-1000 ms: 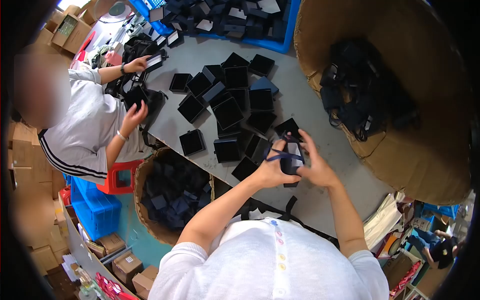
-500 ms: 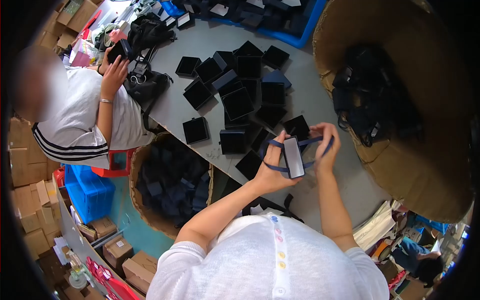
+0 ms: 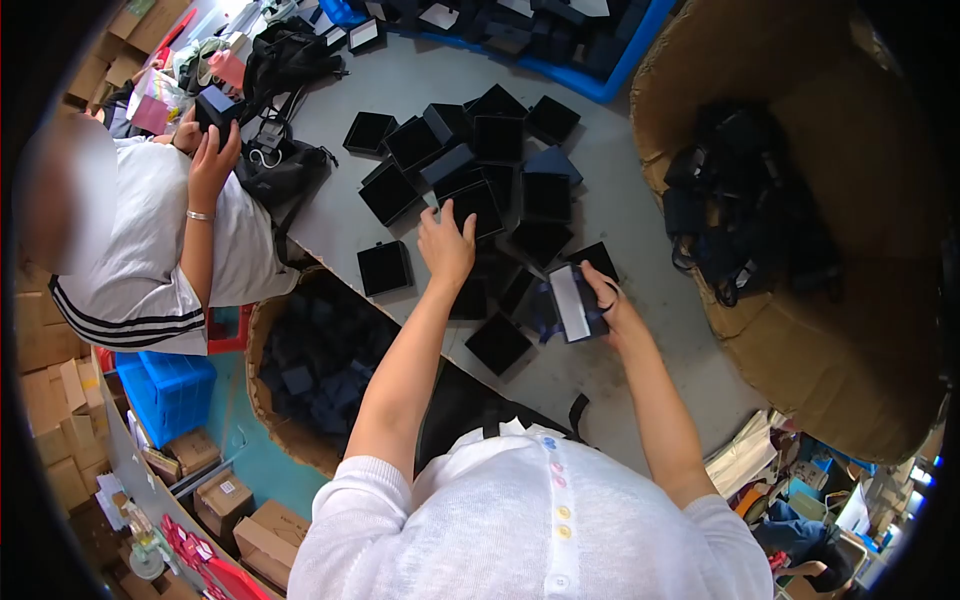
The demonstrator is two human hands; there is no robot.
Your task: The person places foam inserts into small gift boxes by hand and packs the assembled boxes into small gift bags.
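Note:
My right hand [image 3: 608,300] grips a small dark box [image 3: 572,303] by its right side. The box's pale inner face is turned up, and a dark blue ribbon [image 3: 546,318] hangs loosely at its left. My left hand [image 3: 447,245] is over the pile with fingers apart, at the edge of a square black open box [image 3: 478,205]; I cannot tell whether it touches. Around it lie several similar black boxes, among them one [image 3: 385,268] to its left and another [image 3: 498,344] nearer me.
A blue crate [image 3: 610,85] of dark boxes stands at the back. On the right is a big cardboard drum [image 3: 800,370] with dark items. Another cardboard bin [image 3: 262,400] of boxes stands at the table's left. A person [image 3: 170,220] there holds a dark box [image 3: 218,105].
My left hand has let go of the ribbon and moved up and left to the pile. My right hand now grips the box. The other person's hands have shifted slightly left.

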